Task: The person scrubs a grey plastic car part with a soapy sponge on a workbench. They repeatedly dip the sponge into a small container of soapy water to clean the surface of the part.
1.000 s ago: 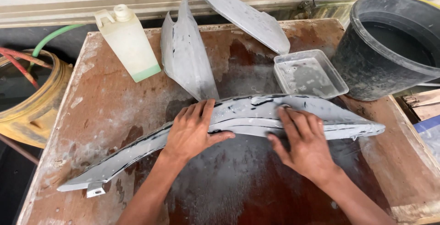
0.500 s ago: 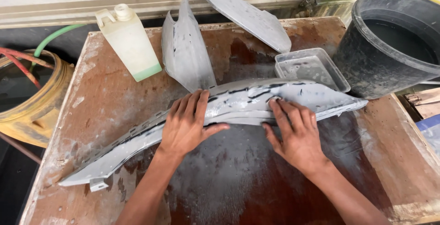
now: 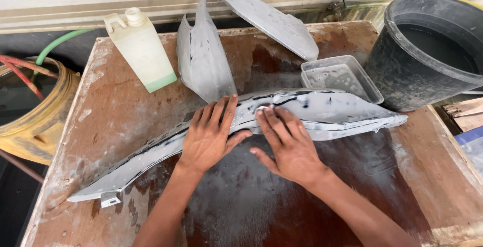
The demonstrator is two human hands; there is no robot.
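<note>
Long grey panel (image 3: 322, 113) lies lengthwise across the wet wooden desk (image 3: 115, 126). Left hand (image 3: 209, 136) and right hand (image 3: 287, 146) — both flat, fingers spread — press on its middle, gripping nothing. Behind: second grey panel (image 3: 206, 60), plastic bottle (image 3: 142, 50), clear tray (image 3: 342, 76), black bucket (image 3: 427, 50).

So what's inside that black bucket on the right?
The black bucket shows a dark, flat surface inside, likely liquid; nothing floats on it. Its bottom is hidden, and its right side is cut off by the frame. The clear tray beside it looks empty apart from dusty residue.
</note>
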